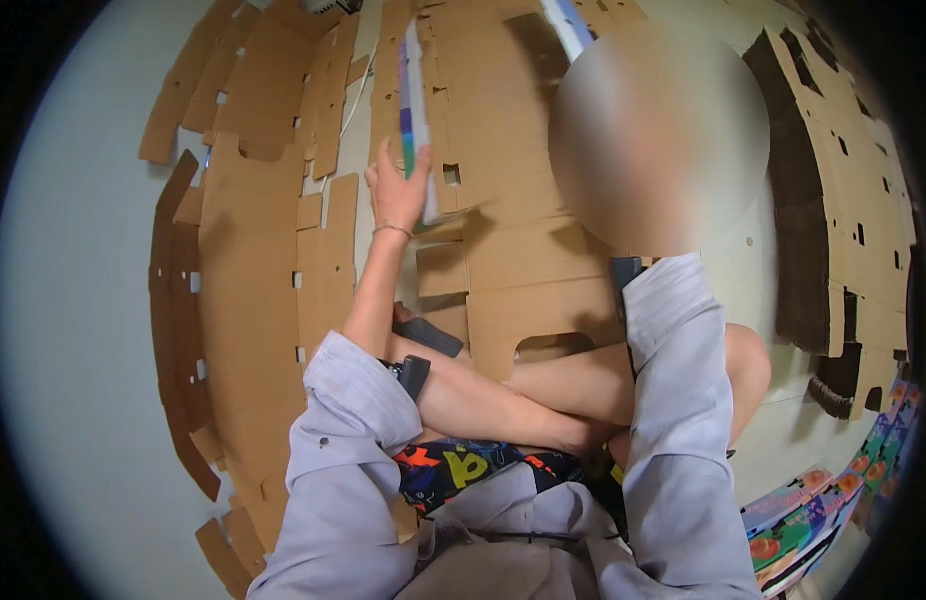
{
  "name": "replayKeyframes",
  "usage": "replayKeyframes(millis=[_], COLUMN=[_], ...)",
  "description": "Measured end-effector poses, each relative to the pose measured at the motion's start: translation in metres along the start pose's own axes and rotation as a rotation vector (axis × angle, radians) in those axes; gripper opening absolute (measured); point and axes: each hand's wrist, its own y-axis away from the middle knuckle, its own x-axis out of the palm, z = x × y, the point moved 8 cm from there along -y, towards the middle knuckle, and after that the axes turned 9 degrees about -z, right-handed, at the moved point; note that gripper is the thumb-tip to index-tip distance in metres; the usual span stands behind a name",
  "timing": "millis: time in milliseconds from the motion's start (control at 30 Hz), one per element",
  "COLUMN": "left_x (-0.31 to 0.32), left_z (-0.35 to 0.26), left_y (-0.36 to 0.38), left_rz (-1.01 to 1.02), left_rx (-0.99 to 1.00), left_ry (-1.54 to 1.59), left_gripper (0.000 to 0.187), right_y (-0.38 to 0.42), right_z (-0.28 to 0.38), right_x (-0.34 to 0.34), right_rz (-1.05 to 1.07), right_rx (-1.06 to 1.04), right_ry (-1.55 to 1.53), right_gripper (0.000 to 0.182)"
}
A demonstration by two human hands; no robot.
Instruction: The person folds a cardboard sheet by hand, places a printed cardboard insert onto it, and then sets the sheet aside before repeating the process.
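My left hand (399, 188) is closed at the lower part of a thin printed cardboard piece (410, 100), seen nearly edge-on, with purple, blue and green on one face and white along its edge. A thin bracelet circles that wrist. A round blur covers my right hand (663, 140), hiding its fingers and anything in them. Just above the blur, a blue-and-white strip (568, 30) juts up. Beneath both hands lies a large flattened brown cardboard sheet (518, 240) with cut slots and fold lines.
More flattened cardboard (248, 240) lies along the left. At the right stands a cut, dark-edged cardboard piece (843, 190) on the pale floor (753, 270). Colourful printed packages (808, 520) sit at lower right. My crossed legs (503, 395) rest at the near edge of the sheet.
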Motion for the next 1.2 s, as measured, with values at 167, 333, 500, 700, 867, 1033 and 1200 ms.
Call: replayKeyframes(millis=[167,333,500,700,867,1033,1200], left_x=[-0.014,-0.012,-0.022,-0.021,-0.050,-0.031,-0.025], left_z=[-0.013,0.021,0.099,0.083,0.039,-0.002,-0.027], left_y=[0.006,0.000,-0.018,0.001,0.010,0.020,0.043], left_rz=[0.054,0.199,0.040,0.206,0.102,0.124,0.181], left_rx=[0.170,0.069,-0.060,-0.238,-0.195,-0.032,0.080], left_ry=[-0.072,-0.194,-0.142,-0.186,-0.091,0.216,0.212], left_gripper=[0.088,0.092,0.087,0.046,0.038,0.045,0.052], right_y=[0.009,0.041,0.040,0.067,0.068,0.111,0.171], right_z=[0.013,-0.006,-0.015,-0.049,-0.017,0.057,0.071], right_x=[-0.019,-0.055,-0.066,-0.060,-0.073,-0.026,0.064], right_rz=[-0.003,0.110,0.005,-0.029,0.158,0.466,0.212], right_rx=[-0.131,0.008,-0.034,0.303,0.433,0.190,-0.335], right_ry=[0.140,0.471,0.537,-0.177,-0.481,-0.159,0.656], right_gripper=[0.081,0.064,0.054,0.032,0.032,0.025,0.029])
